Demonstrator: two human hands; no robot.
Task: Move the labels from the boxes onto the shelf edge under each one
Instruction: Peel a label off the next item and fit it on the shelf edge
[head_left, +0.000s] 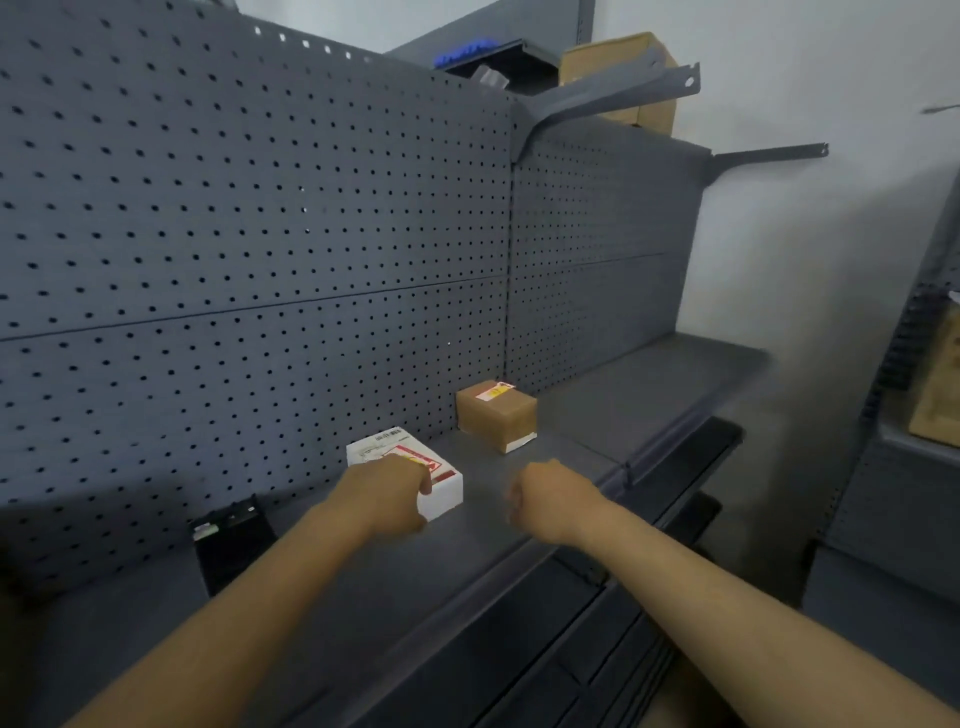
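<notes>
While the left hand (387, 491) lies on the white box (410, 470) with fingers curled over its red-and-white label (415, 460), the right hand (545, 501) hovers just beside, fingers curled and holding nothing. The brown box (496, 415) stands farther along the grey shelf (519, 525), against the pegboard (249, 208), its own label (494, 391) on top.

We cannot read the print on the white box (410, 470); our left hand (387, 493) hides its near end. The right hand (545, 501) hides its own fingertips, so any pinch stays unclear. The brown box (496, 415) label (495, 391) is too small to read. The black box (234, 540) is dim and unreadable.
</notes>
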